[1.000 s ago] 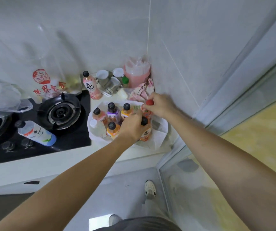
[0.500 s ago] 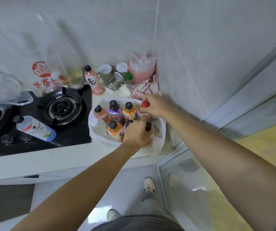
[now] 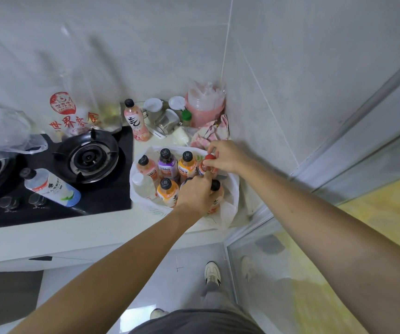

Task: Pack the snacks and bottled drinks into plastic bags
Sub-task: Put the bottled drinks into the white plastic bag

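**Two hands settle bottles in a full white bag**

The right hand [image 3: 227,156] pinches the red-capped bottle [image 3: 208,162] by its neck, fingers curled around the cap at the far right corner of the white plastic bag [image 3: 230,208]. The left hand [image 3: 195,192] curls over the black-capped bottle [image 3: 215,194] at the bag's near side, gripping it at the shoulder; how far the fingers wrap round it is hidden by the back of the hand.

The bag sits open on the counter [image 3: 49,239] just beside the gas stove [image 3: 88,157], and several bottles already stand upright in it, packed close and touching. Full drinks of this kind are probably heavy and rigid, with smooth labels that may slip, so the neck below the cap looks like the surest hold. The thin bag is soft and will likely sag or stretch under this load; lifting it calls for both handles, perhaps with support underneath.

Outside the bag, a pink bottle [image 3: 136,121] stands near the wall, and a white-labelled bottle [image 3: 51,188] lies on its side across the stove. A printed clear bag [image 3: 73,116] leans against the wall behind the burner.
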A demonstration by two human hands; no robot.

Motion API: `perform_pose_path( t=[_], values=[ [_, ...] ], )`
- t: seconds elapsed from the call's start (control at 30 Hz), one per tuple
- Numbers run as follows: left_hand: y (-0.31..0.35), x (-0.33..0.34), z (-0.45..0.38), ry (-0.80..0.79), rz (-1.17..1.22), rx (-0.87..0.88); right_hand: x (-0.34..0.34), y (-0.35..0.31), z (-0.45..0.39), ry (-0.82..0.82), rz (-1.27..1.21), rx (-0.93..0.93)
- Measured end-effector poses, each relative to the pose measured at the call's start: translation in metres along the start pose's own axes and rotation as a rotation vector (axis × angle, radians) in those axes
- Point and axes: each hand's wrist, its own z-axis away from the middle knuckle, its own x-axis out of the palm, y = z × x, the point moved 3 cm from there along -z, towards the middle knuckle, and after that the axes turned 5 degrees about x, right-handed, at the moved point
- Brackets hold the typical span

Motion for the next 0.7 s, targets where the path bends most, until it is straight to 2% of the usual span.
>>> perform_pose_path(
  t=[0.3,0.47,0.7],
  values=[
    [-0.009,-0.012,0.005,0.017,0.040,-0.021,-0.007,-0.014,0.001,0.025,0.147,0.025],
    [-0.018,-0.037,0.011,0.150,0.026,0.000,-0.019,-0.041,-0.005,0.072,0.161,-0.037],
    [-0.074,-0.088,0.016,0.302,-0.001,-0.147,-0.016,-0.106,-0.038,0.061,0.173,-0.187]
  ],
)
